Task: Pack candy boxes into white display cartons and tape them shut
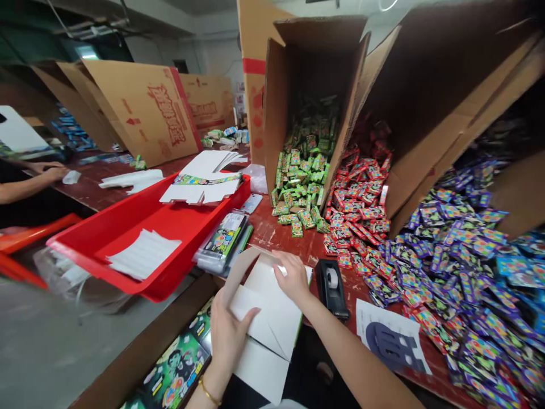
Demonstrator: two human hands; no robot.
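A white cardboard box (272, 301), partly folded with flaps out, is between my two hands at the table's front edge. My left hand (230, 326) grips its left side, fingers behind a raised flap and thumb across the white inside. My right hand (293, 278) is at the far right corner, its fingers bent over the card. To the right of the box sits a black tape dispenser (332, 288). Plastic-wrapped printed packs (223, 238) lie just beyond my left hand. Printed green boxes (176, 363) stand in a carton below left.
A red tray (157, 218) holds white sheets (145, 254). Tipped cartons spill green packets (302, 182), red packets (357, 199) and purple packets (451, 244). A purple object (392, 343) lies on paper at right. Another person's hand (51, 170) is at far left.
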